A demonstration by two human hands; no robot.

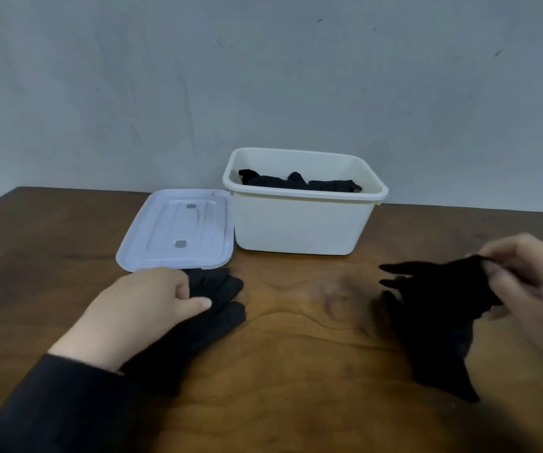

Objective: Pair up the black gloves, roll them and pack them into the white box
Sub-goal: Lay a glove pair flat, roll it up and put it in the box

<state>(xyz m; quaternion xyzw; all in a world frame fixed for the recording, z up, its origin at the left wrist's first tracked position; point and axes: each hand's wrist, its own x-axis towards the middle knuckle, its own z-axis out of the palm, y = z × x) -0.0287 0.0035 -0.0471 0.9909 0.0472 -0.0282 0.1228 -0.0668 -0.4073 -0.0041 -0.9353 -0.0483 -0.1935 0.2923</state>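
1. Gloves sit apart: your left hand (152,295) presses the flat glove (211,308) at lower left.
2. Your right hand (525,282) pinches the lifted glove (440,289) at right; carry it leftward.
3. White box (299,223) waits behind, already holding rolls.

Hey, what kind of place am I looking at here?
Probably a plain indoor room with a work table: a bare wooden table stands against a scuffed grey wall, and on it are only a white box, its lid and black gloves. No furnishings show more.

You see black gloves (211,308), a cream-white box (299,220), its pale lilac lid (178,230), and a brown wood-grain table (312,371).
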